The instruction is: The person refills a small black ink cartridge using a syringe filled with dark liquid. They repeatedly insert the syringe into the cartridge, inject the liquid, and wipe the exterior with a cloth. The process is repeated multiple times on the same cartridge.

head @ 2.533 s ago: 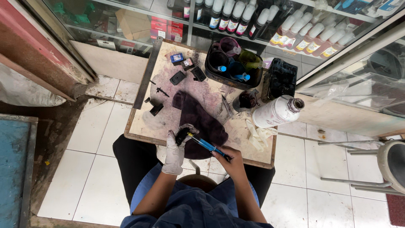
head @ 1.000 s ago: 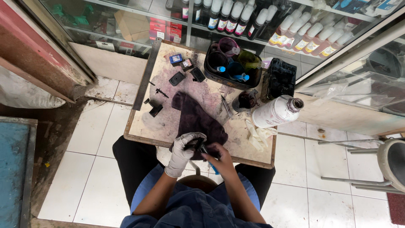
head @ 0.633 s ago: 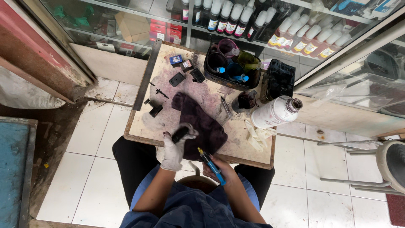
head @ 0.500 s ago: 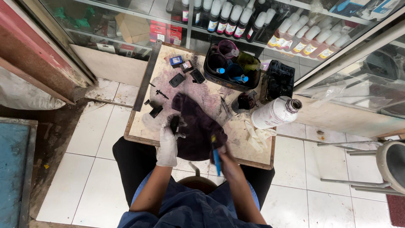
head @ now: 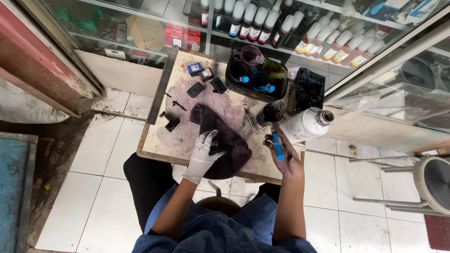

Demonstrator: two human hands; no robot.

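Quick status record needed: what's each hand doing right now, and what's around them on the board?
Left hand: in a white glove, holds a small black cartridge on the dark stained cloth.
Right hand: bare, ink-stained, holds a blue syringe, tip toward a dark bottle.
Work surface: stained board over the person's knees.
Nearby: black tub of ink cups, white roll, loose black cartridges.
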